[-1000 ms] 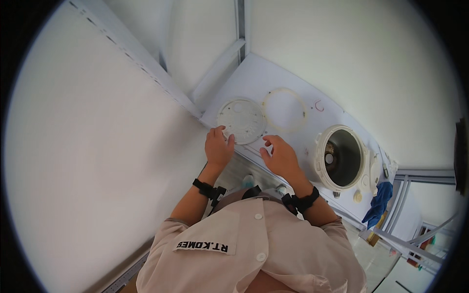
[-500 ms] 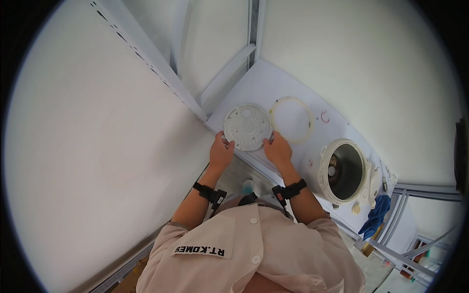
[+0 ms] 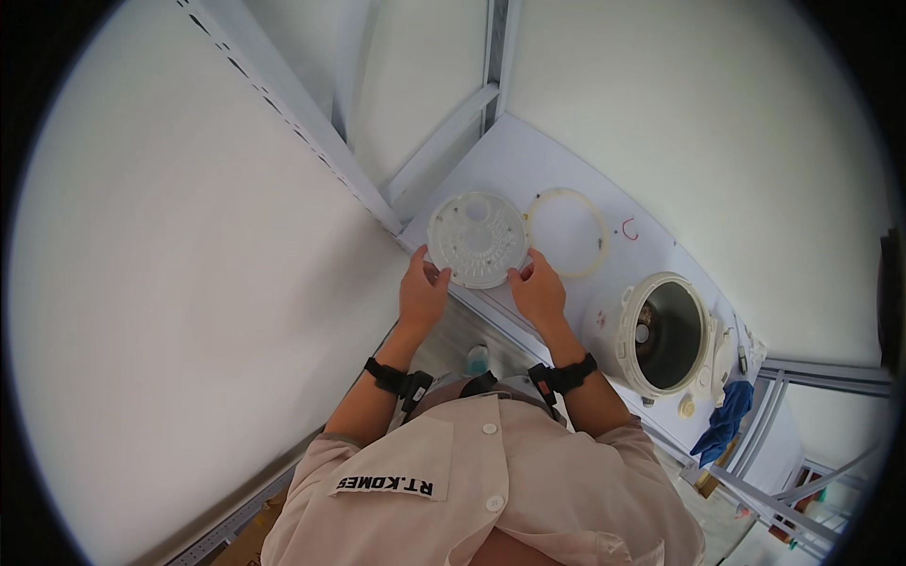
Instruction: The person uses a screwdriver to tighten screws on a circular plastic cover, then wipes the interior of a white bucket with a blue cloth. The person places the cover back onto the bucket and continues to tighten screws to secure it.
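Note:
Between my two hands is a round whitish plastic disc (image 3: 478, 241), dotted with small holes and with a round recess near its far rim. My left hand (image 3: 423, 291) grips its near left edge, and my right hand (image 3: 538, 291) grips the near right edge, thumbs on top. To the right of the disc, a thin cream-coloured ring (image 3: 604, 247) lies flat on the white table (image 3: 510, 151). The fingers under the disc are partly hidden.
Farther right, a white rice-cooker body (image 3: 618, 335) with a dark metal inside stands on the table. Near it are a small cream round piece (image 3: 686, 407) and a blue cloth (image 3: 725, 423). A red curved wire (image 3: 629, 228) lies beyond the ring. Walls and a metal frame (image 3: 349, 174) border the table.
The disc has shifted slightly to the left and looks a little larger, with both hands still holding its edge. The other things stay where they were.

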Motion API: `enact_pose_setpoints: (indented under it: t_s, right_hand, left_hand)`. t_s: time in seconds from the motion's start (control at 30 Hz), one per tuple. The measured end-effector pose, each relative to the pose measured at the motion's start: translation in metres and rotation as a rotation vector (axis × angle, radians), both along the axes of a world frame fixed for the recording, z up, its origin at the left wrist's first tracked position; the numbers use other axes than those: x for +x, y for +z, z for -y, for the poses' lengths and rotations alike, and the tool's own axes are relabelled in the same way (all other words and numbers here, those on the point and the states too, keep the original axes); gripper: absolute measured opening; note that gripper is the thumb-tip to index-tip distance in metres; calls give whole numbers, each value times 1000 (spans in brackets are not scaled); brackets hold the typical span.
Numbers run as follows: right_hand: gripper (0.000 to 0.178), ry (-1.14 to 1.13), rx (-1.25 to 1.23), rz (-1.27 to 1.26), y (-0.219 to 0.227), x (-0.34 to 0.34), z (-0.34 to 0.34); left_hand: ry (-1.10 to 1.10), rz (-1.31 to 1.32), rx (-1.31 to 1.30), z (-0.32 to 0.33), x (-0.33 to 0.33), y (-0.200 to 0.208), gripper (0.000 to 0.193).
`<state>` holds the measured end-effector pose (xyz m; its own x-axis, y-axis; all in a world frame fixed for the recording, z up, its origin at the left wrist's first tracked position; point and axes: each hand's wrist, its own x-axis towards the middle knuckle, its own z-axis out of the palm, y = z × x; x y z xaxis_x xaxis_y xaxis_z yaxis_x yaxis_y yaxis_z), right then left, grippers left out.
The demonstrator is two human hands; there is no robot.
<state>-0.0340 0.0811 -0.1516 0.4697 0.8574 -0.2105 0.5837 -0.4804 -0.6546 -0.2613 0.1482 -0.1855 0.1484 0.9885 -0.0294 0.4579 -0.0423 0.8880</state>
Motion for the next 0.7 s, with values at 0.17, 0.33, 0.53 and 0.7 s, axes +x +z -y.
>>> enact_pose_setpoints:
  t_s: [0.17, 0.33, 0.53, 0.7]
  right_hand:
    - [68, 47, 100, -46, 39, 0, 19]
    - [79, 87, 258, -24, 66, 6, 43]
    - [87, 76, 245, -225, 121, 13, 78]
    - [86, 3, 334, -241, 155, 23, 112]
  left_hand:
    - [-22, 31, 25, 4, -5, 40, 68]
    - [-79, 66, 81, 6, 3, 76, 66]
    - [-173, 122, 126, 7, 20, 119, 62]
    - [-254, 163, 132, 15, 43, 144, 61]
